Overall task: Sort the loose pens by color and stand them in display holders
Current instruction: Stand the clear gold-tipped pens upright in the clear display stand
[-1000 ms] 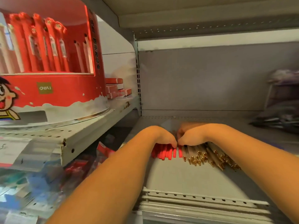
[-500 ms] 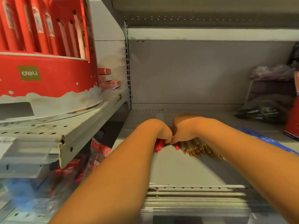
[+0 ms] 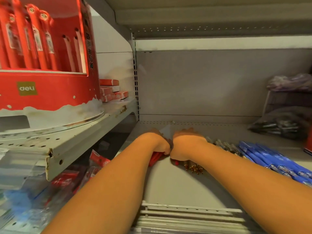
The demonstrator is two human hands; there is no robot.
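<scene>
shelf (image 3: 168, 186), grey metal, low & wide, runs across the front. red display holder (image 3: 50, 97) sits on a higher shelf at left, slots partly filled w/ upright stock. row of blue pens (image 3: 270, 159) lies flat at right, just beside the right forearm. hands meet knuckle to knuckle mid-shelf. left hand (image 3: 157, 142) is curled round a bunch of red pens (image 3: 156, 157) lying on the shelf. right hand (image 3: 185, 146) is knuckles-up over gold-tipped pens (image 3: 194, 167), fingers tucked under, can't tell if it's gripping any.
</scene>
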